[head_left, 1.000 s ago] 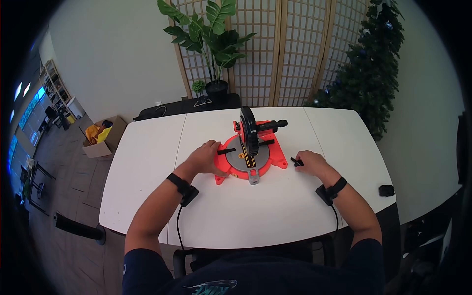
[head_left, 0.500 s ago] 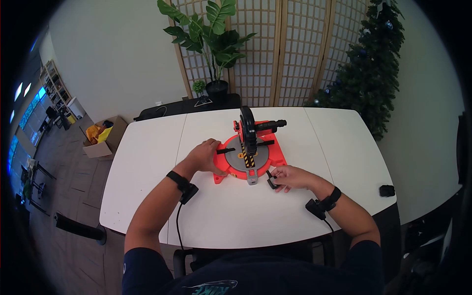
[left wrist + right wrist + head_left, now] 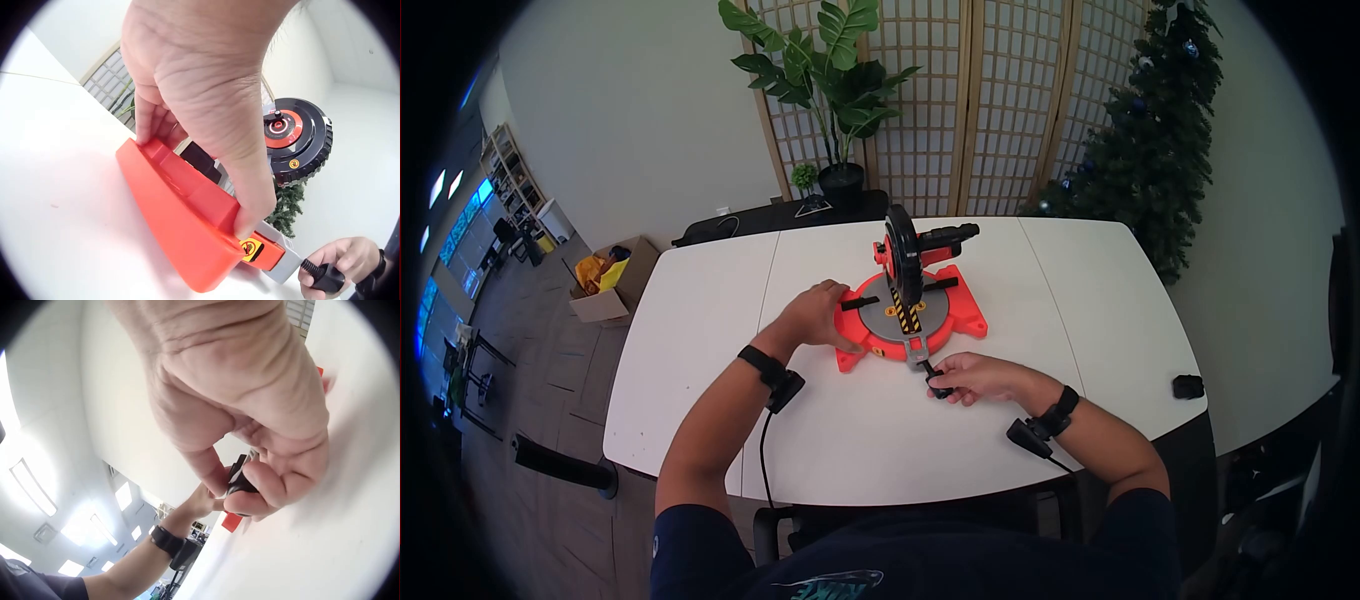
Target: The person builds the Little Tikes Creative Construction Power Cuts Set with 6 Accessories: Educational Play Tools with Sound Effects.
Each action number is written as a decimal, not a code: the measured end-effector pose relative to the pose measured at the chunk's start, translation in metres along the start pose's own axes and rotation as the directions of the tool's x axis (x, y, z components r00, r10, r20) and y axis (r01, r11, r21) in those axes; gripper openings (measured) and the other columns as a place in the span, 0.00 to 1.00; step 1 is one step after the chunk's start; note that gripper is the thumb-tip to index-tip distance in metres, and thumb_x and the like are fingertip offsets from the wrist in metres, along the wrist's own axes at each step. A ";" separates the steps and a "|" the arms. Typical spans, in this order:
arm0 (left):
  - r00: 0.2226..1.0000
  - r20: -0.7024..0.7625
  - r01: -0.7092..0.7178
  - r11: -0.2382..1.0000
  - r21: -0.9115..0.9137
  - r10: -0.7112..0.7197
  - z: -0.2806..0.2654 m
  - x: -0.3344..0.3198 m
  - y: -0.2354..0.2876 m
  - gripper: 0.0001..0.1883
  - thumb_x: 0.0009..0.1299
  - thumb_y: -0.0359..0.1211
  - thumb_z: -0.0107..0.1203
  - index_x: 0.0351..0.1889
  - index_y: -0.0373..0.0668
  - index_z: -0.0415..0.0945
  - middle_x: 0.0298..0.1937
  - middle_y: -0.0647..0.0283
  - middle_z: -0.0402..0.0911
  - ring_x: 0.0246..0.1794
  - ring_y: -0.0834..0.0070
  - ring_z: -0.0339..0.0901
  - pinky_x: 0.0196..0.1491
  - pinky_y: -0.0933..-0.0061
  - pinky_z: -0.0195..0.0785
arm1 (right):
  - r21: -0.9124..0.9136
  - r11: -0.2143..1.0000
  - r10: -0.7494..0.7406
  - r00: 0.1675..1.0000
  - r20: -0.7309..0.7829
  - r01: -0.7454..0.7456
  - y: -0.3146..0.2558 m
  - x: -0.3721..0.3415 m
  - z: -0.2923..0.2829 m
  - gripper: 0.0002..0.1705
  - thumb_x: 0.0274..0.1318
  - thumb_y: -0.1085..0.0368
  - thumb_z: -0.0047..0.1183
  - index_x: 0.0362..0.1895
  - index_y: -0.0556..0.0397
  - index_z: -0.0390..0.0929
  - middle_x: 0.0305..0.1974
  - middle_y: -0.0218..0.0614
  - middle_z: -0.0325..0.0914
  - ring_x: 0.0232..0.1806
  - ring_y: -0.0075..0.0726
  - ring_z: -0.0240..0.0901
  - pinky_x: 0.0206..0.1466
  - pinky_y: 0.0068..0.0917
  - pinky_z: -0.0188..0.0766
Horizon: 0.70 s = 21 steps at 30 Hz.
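A toy miter saw stands on the table, with a red-orange base [image 3: 966, 318], a grey turntable [image 3: 874, 326] and a black round blade guard [image 3: 903, 262]. My left hand [image 3: 812, 314] grips the left side of the base, its thumb [image 3: 253, 215] near the front and its fingers farther back. In front of the saw, my right hand [image 3: 982, 377] pinches a black knob with a threaded shaft [image 3: 327, 279]. The shaft points at the front end of the grey arm [image 3: 917, 352], right by its tip. Curled fingers partly hide the knob [image 3: 240, 481] in the right wrist view.
The white table [image 3: 830, 450] has a small black object [image 3: 1187, 387] at its right edge. A potted plant [image 3: 840, 180] stands behind it, and a decorated tree [image 3: 1160, 150] at the right. A cardboard box [image 3: 625, 285] sits on the floor at left.
My right hand has carried the black knob leftward, from beside the saw to its front. The saw's head now sits slightly higher, and the base has shifted a little. My left hand stays put.
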<state>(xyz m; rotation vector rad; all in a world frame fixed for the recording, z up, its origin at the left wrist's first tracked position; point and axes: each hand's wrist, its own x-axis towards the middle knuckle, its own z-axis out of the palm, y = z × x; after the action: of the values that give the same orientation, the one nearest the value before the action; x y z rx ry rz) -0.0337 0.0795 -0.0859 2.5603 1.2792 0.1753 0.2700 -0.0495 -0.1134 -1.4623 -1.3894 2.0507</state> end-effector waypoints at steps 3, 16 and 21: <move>1.000 -0.003 -0.003 1.000 -0.007 0.003 0.000 0.001 -0.001 0.59 0.39 0.59 0.76 0.65 0.30 0.69 0.61 0.49 0.76 0.63 0.55 0.75 0.67 0.63 0.68 | 0.008 1.000 -0.004 1.000 0.009 0.004 -0.001 0.001 0.004 0.15 0.71 0.54 0.54 0.50 0.51 0.73 0.45 0.30 0.82 0.33 0.16 0.72 0.32 0.14 0.67; 1.000 0.015 0.007 1.000 -0.006 -0.007 -0.001 0.002 0.000 0.60 0.39 0.60 0.76 0.65 0.29 0.69 0.62 0.48 0.75 0.63 0.55 0.74 0.67 0.63 0.68 | 0.199 0.978 -0.058 0.998 -0.007 0.059 0.005 0.009 0.008 0.15 0.71 0.54 0.55 0.49 0.52 0.73 0.39 0.30 0.79 0.39 0.24 0.80 0.34 0.19 0.72; 1.000 0.021 0.009 1.000 -0.012 -0.009 -0.002 0.002 0.000 0.60 0.38 0.60 0.76 0.65 0.29 0.69 0.63 0.47 0.75 0.64 0.55 0.74 0.68 0.63 0.67 | 0.298 0.954 -0.044 0.999 0.003 0.041 0.002 0.007 0.008 0.18 0.68 0.51 0.59 0.48 0.51 0.73 0.39 0.28 0.78 0.43 0.27 0.82 0.36 0.21 0.74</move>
<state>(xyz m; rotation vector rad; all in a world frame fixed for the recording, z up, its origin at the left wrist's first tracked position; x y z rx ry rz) -0.0331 0.0821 -0.0840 2.5391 1.2784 0.1536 0.2607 -0.0503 -0.1182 -1.2844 -1.0467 2.1309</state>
